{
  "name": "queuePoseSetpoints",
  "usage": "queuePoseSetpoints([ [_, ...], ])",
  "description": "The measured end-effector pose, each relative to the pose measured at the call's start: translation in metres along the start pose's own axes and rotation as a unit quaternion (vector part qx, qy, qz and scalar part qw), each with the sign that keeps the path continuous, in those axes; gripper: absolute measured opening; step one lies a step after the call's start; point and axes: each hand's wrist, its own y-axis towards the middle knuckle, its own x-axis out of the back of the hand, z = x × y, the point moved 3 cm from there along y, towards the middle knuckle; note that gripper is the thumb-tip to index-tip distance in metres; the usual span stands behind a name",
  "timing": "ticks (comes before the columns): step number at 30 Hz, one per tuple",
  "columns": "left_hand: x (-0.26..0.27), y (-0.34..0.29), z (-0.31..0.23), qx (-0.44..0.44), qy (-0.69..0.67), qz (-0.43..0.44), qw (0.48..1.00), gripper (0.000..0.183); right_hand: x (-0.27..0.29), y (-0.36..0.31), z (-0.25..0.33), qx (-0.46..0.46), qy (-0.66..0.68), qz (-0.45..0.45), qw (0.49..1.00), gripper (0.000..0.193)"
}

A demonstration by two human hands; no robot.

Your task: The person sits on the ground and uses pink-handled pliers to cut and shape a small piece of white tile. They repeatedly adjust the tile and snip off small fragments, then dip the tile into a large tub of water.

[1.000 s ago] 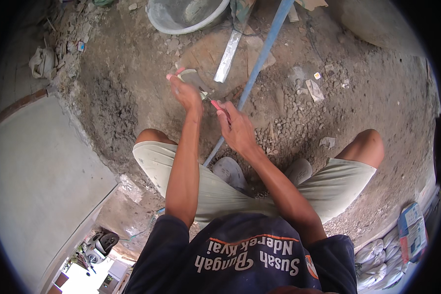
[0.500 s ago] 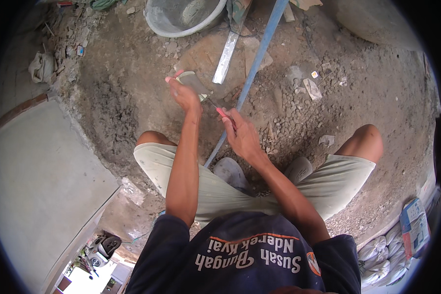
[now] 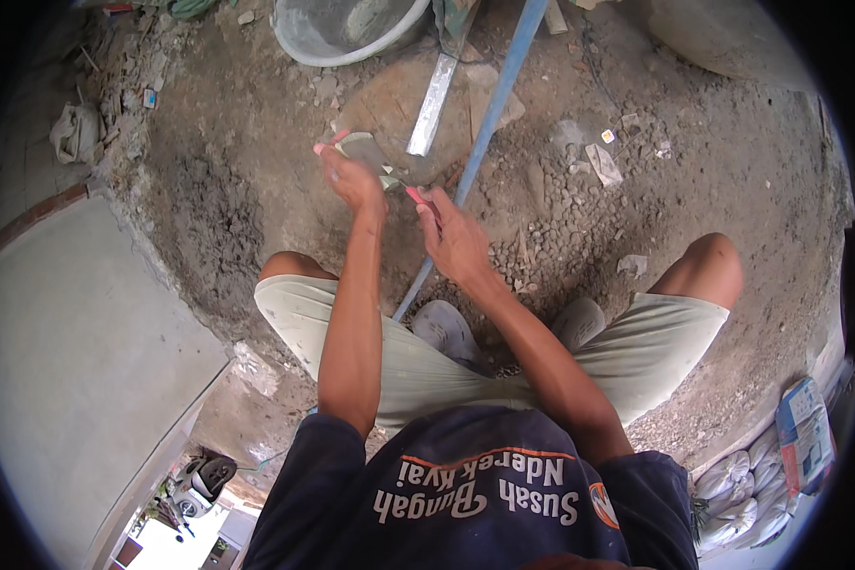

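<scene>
One flat grey-green piece (image 3: 366, 149), blurred at its edges, is resting in the left hand (image 3: 353, 180), whose fingers are partly curling around it. The right hand (image 3: 458, 237) is gripping a red-handled tool (image 3: 415, 195) with bent fingers; the thin tip is pointing left toward the piece, contact not discernible. A blue pole (image 3: 494, 123) is running diagonally on the right, and a grey basin (image 3: 331, 57) is standing at the far side.

Rough dirt floor (image 3: 275, 180); bright light (image 3: 176, 549) lower left
</scene>
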Motion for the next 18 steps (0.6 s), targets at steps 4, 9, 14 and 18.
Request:
queuePoseSetpoints([
  [4,0.002,0.002,0.003,0.009,0.001,0.0,1.0,0.07,-0.005,-0.004,-0.007,0.017,0.015,-0.008,1.0,0.023],
  [9,0.003,0.002,0.002,-0.006,-0.005,0.014,1.0,0.07,0.003,-0.018,-0.007,-0.015,0.0,-0.001,1.0,0.023],
  [14,0.0,0.002,0.0,0.004,-0.005,-0.001,1.0,0.069,-0.008,0.003,-0.006,-0.018,0.031,-0.008,0.999,0.023],
  [18,0.003,0.001,-0.001,0.001,-0.016,0.004,1.0,0.07,0.0,-0.019,-0.016,-0.012,0.024,0.003,1.0,0.022],
])
